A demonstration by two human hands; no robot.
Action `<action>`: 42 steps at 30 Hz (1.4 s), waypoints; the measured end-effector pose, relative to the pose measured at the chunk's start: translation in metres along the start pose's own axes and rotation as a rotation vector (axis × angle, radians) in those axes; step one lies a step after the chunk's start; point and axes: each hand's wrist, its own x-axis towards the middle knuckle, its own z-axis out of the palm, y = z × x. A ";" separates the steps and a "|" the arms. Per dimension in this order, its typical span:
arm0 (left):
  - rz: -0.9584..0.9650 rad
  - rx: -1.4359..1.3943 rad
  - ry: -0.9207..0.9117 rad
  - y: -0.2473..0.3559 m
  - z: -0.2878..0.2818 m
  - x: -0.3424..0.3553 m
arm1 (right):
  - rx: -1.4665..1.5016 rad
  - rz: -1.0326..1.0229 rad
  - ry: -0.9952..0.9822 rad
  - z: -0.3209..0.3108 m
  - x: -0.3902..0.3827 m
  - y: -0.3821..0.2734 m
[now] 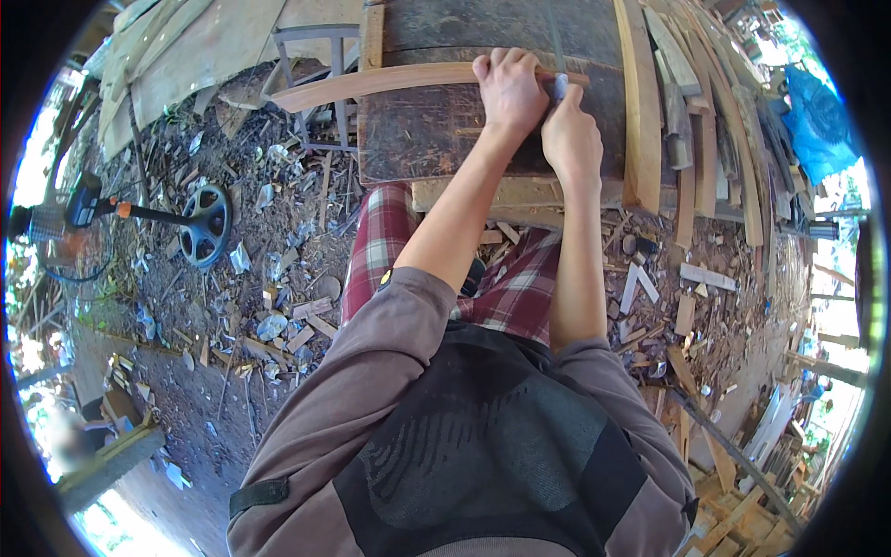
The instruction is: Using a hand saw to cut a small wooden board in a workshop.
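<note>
A long, slightly curved wooden strip [399, 78] lies across the dark, scarred workbench [418, 139], its left end jutting past the bench edge. My left hand [512, 93] is closed over the strip near its right end. Close beside it, my right hand [571, 135] grips a tool with a pale bluish-white part [561, 85] showing at the fingers. From there a narrow, thin blade [556, 32] runs away from me across the bench, resembling a handsaw. The handle is hidden in my fist. Blade and strip meet just right of my left hand.
Long boards [640, 111] lie along the bench's right side, with a blue plastic sheet [821, 125] beyond. A metal frame [316, 35] stands left of the bench. A tool with a black wheel [205, 226] stands at left. Wood scraps [640, 283] litter the ground.
</note>
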 end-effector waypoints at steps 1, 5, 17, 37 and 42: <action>0.001 -0.004 -0.008 -0.002 0.001 0.000 | 0.000 0.009 -0.002 0.000 0.000 -0.001; -0.039 -0.001 -0.102 -0.002 0.000 0.001 | -0.005 0.007 -0.039 -0.003 -0.002 -0.002; 0.045 -0.060 -0.018 0.002 0.005 -0.002 | -0.048 -0.012 0.023 -0.001 -0.030 0.009; 0.132 0.049 -0.050 -0.011 0.015 0.006 | -0.029 0.091 -0.097 -0.025 -0.108 0.034; 0.154 0.007 -0.018 -0.009 0.016 0.004 | -0.018 -0.011 -0.022 -0.011 -0.049 0.034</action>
